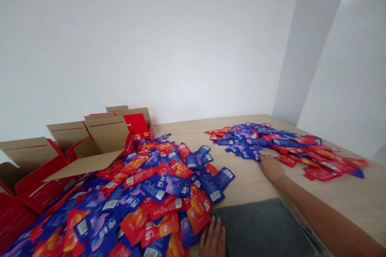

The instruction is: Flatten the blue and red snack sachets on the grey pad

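My left hand [212,237] lies palm down at the bottom, fingers stretched out. It rests between the near heap of red and blue sachets [169,184] and a dark grey flat panel [262,225], beside the panel's left edge. Farther off, my right hand [272,168] reaches to the front edge of a smaller sachet pile [280,144]. Its fingers are drawn together at the corner of a blue sachet [251,155]; the fingertips are partly hidden. The sachets carry printed fruit pictures, white lettering and barcodes.
Open red cardboard boxes [42,188] with brown inner flaps stand in a row on the left, behind the large heap. Wood-grain table [193,130] shows between the two piles. A white wall [181,48] rises behind the table, with a grey corner column at right.
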A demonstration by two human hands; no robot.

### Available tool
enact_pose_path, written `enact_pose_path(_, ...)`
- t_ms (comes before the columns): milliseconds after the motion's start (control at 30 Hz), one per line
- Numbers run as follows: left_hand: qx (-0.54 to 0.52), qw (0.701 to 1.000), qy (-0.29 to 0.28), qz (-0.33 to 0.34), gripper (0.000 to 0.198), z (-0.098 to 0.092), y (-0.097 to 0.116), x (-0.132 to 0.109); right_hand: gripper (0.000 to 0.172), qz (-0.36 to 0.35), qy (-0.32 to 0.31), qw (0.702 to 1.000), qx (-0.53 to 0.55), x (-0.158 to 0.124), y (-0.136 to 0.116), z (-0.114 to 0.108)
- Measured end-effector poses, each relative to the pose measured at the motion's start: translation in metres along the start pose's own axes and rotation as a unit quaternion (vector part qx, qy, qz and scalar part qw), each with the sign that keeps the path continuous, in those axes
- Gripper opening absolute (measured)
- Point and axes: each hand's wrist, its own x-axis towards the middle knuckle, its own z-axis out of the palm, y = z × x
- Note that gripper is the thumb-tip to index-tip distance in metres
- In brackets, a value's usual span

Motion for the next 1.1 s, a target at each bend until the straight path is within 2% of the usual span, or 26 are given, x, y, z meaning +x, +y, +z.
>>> enact_pose_path(100, -0.080, 0.986, -0.145, 0.036, 0.053, -0.015, -0.006, 0.008, 0.029, -0.013, 0.004, 1.000, -0.006, -0.024, 0.010, -0.019)
enact_pose_path(167, -0.123, 0.963, -0.239, 0.006, 0.066, -0.029, -0.005, 0.016, 0.033, 0.000, 0.015, 1.000, -0.004, -0.035, 0.019, -0.034)
enact_pose_path(200, -0.138, 0.954, -0.267, -0.014, 0.068, -0.035, -0.002, 0.020, 0.036, 0.006, 0.022, 1.000, -0.005, -0.039, 0.022, -0.042)
enact_pose_path(267, -0.152, 0.945, -0.285, -0.048, 0.068, -0.045, 0.004, 0.025, 0.041, 0.050, 0.034, 0.998, 0.028, -0.047, 0.025, -0.054)
enact_pose_path(367, -0.137, 0.951, -0.270, -0.061, 0.066, -0.045, 0.011, 0.028, 0.044, 0.129, 0.038, 0.982, 0.129, -0.065, 0.013, -0.062)
enact_pose_path(433, -0.118, 0.957, -0.259, -0.052, 0.065, -0.037, 0.009, 0.026, 0.044, 0.122, 0.036, 0.975, 0.181, -0.087, -0.007, -0.056)
enact_pose_path(500, -0.101, 0.968, -0.229, -0.030, 0.063, -0.025, 0.003, 0.022, 0.043, 0.047, 0.033, 0.964, 0.260, -0.116, -0.033, -0.044)
enact_pose_path(567, -0.084, 0.982, -0.171, 0.009, 0.061, -0.012, -0.005, 0.017, 0.045, -0.036, 0.035, 0.946, 0.319, -0.148, -0.060, -0.031)
enact_pose_path(667, -0.050, 0.994, -0.071, 0.070, 0.057, 0.005, -0.014, 0.011, 0.042, -0.114, 0.052, 0.951, 0.282, -0.182, -0.091, -0.017)
enact_pose_path(733, -0.024, 0.998, -0.015, 0.061, 0.055, 0.014, -0.016, 0.009, 0.043, -0.172, 0.047, 0.953, 0.243, -0.190, -0.103, -0.010)
enact_pose_path(833, 0.014, 0.998, 0.028, 0.060, 0.045, 0.016, -0.015, 0.009, 0.044, -0.263, 0.024, 0.942, 0.207, -0.187, -0.111, 0.001)
enact_pose_path(900, 0.041, 0.994, 0.051, 0.086, 0.035, 0.012, -0.016, 0.011, 0.046, -0.287, 0.021, 0.939, 0.190, -0.182, -0.109, 0.008)
enact_pose_path(1000, 0.062, 0.988, 0.078, 0.116, 0.038, 0.005, -0.019, 0.011, 0.047, -0.278, 0.036, 0.942, 0.185, -0.180, -0.098, 0.016)
enact_pose_path(1100, 0.050, 0.989, 0.057, 0.125, 0.053, 0.009, -0.018, 0.010, 0.047, -0.236, 0.054, 0.953, 0.183, -0.182, -0.078, 0.020)
